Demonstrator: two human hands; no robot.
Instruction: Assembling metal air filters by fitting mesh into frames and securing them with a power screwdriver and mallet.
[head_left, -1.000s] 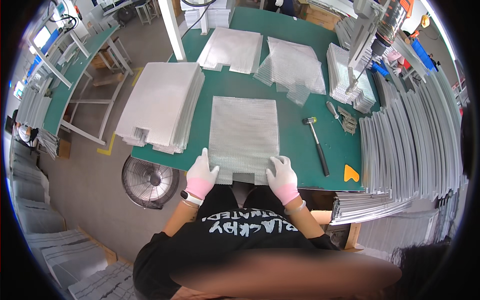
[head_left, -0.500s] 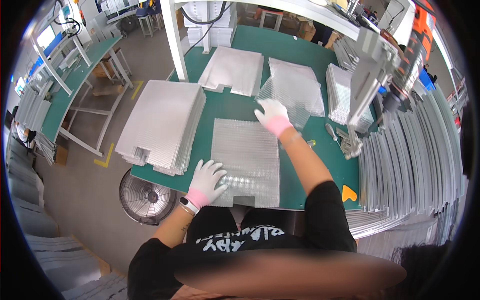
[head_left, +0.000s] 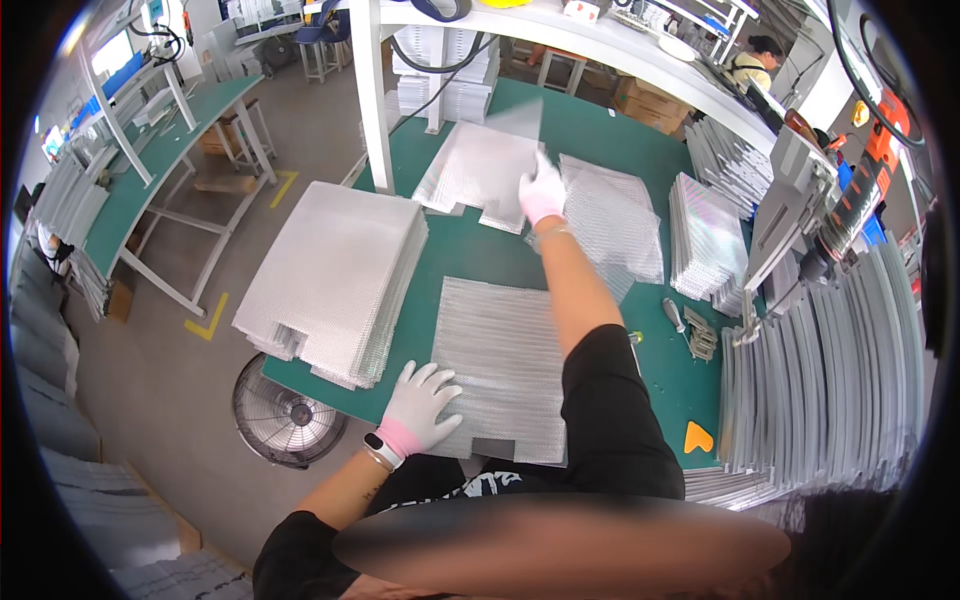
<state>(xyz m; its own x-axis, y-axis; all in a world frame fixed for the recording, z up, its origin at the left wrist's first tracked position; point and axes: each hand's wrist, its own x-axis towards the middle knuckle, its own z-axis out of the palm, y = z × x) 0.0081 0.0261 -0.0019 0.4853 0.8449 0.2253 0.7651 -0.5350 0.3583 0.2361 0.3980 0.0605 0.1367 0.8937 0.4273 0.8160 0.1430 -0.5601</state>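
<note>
My left hand (head_left: 420, 408), in a white glove with a pink cuff, lies with fingers spread on the left edge of a silvery ribbed mesh panel (head_left: 505, 365). The panel rests flat at the table's near edge and has a notch in its near side. Farther off, my gloved right hand (head_left: 542, 190) pinches the right edge of a thin whitish sheet (head_left: 522, 130), whose far corner stands raised and blurred above a pile of notched white sheets (head_left: 468, 170). Right of that hand lie see-through textured sheets (head_left: 612, 215), loosely overlapping.
A tall stack of notched panels (head_left: 325, 265) stands at left on the green table (head_left: 400, 345). Right are a smaller panel stack (head_left: 705, 235), a screwdriver (head_left: 673, 315), an orange heart-shaped piece (head_left: 697, 437), a mounted power tool (head_left: 850, 205) and upright grey strips (head_left: 820, 360). A fan (head_left: 295, 412) stands on the floor.
My right hand has moved left and away from the see-through sheets to the white sheet pile, where a sheet's corner is now raised. My left hand stays on the mesh panel.
</note>
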